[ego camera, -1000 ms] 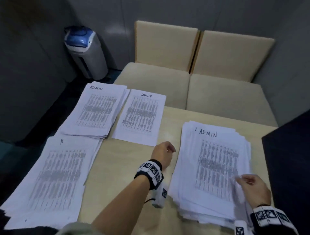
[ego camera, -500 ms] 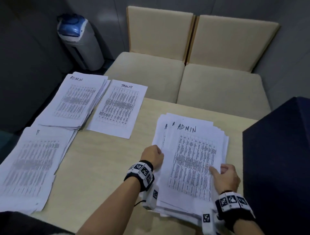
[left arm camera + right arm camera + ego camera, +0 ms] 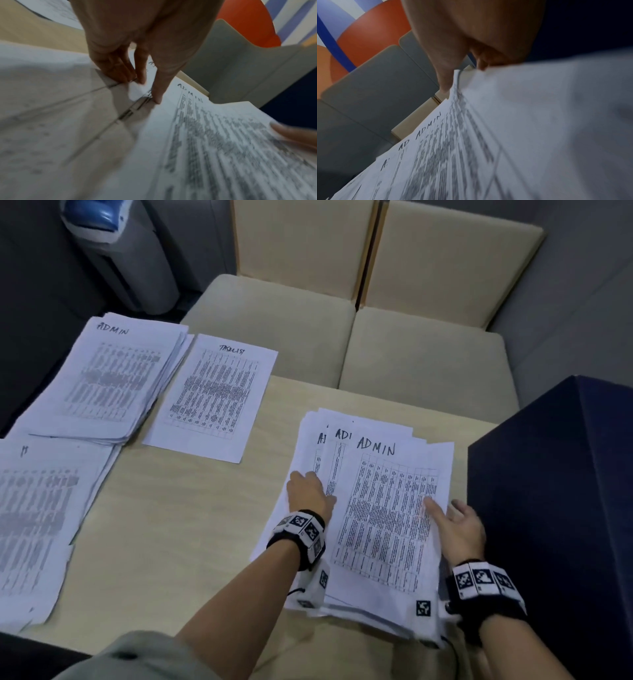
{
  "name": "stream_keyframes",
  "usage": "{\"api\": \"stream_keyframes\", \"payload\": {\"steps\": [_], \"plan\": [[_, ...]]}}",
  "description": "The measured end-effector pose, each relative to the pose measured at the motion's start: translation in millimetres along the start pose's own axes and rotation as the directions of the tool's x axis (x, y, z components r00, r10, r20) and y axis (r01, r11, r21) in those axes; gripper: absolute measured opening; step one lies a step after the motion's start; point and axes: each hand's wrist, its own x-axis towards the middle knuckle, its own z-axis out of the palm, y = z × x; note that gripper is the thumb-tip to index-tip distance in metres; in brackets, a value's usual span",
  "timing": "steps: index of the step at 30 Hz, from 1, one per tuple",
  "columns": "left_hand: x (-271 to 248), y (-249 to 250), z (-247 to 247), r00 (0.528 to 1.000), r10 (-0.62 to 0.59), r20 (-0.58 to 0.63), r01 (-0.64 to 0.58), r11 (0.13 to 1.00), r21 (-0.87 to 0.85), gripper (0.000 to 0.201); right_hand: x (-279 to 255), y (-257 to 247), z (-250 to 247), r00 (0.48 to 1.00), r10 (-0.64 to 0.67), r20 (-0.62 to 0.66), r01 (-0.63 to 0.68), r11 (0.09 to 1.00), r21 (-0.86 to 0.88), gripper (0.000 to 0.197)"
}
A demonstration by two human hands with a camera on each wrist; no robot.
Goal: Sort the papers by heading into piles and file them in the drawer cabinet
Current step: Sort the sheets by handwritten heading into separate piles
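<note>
The top ADMIN sheet (image 3: 387, 508) is pinched at its right edge by the right hand (image 3: 460, 529); the unsorted stack (image 3: 308, 440) is pressed by the left hand's (image 3: 308, 494) flat grip on the tabletop (image 3: 171, 525).

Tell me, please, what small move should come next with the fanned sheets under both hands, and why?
Probably lift the top sheet with the right hand, which grips its right edge, and carry it to the far-left pile. Both read ADMIN. Meanwhile the left hand presses on the stack, where more ADMIN headings peek out.
</note>
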Motion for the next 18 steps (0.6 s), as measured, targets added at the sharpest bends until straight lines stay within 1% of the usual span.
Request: {"api": "stream_keyframes", "payload": {"steps": [1,2,3,4,5,6,8,9,10,11,12,13,15,16,18], "plan": [[-1,2,1,0.999,0.022,-0.042,-0.023,1.0,-0.022,0.037,3,1,-1,0.997,0.001,0.083,0.0,1.0,-0.01,0.058],[-2,5,0,0.998,0.028,-0.061,-0.032,0.998,-0.06,0.04,0,-3,-2,0.986,0.004,0.165,0.0,1.0,-0.022,0.038],[-3,9,-2,0.999,0.008,-0.042,-0.012,0.995,-0.098,0.042,-4,-5,-3,0.971,-0.002,0.237,0.014,0.999,-0.048,0.023],[-3,12,-4,1.0,-0.017,-0.006,0.017,0.992,-0.129,0.043,-6,-7,-3,0.965,0.01,0.263,0.007,0.998,-0.063,0.02],[-3,14,-6,0.998,-0.033,0.048,0.039,0.99,-0.135,0.042,-9,-8,-4,0.965,0.018,0.26,-0.002,0.998,-0.062,0.02],[-4,15,-8,0.996,-0.026,0.089,0.036,0.992,-0.117,0.037,-12,-9,-5,0.97,0.045,0.239,-0.034,0.998,-0.052,0.019],[-3,13,-11,0.99,0.039,0.139,-0.03,0.997,-0.07,0.013,-16,-5,-7,0.981,0.105,0.163,-0.109,0.994,0.018,0.018],[-2,9,-12,0.988,0.069,0.141,-0.058,0.995,-0.077,0.018,-17,-1,-9,0.981,0.149,0.121,-0.159,0.985,0.072,0.018],[0,4,-12,0.988,0.087,0.131,-0.074,0.992,-0.102,0.028,-18,3,-10,0.975,0.203,0.087,-0.213,0.967,0.136,0.017],[1,0,-13,0.989,0.083,0.122,-0.065,0.987,-0.146,0.033,-20,6,-12,0.967,0.245,0.069,-0.254,0.941,0.221,0.016],[3,-5,-16,0.992,0.073,0.101,-0.05,0.976,-0.214,0.033,-21,6,-14,0.958,0.279,0.067,-0.286,0.914,0.286,0.016],[4,-11,-20,0.994,0.062,0.085,-0.035,0.958,-0.284,0.033,-21,7,-14,0.957,0.28,0.079,-0.29,0.893,0.346,0.017],[4,-20,-27,0.993,0.067,0.098,-0.017,0.899,-0.438,0.033,-24,3,-11,0.963,0.246,0.111,-0.27,0.878,0.396,0.02],[1,-22,-32,0.989,0.093,0.119,-0.021,0.864,-0.503,0.035,-27,-2,-8,0.971,0.2,0.132,-0.237,0.883,0.406,0.024],[-5,-22,-42,0.965,0.195,0.174,-0.057,0.808,-0.587,0.039,-33,-10,1,0.984,0.059,0.17,-0.124,0.906,0.406,0.033]]}}
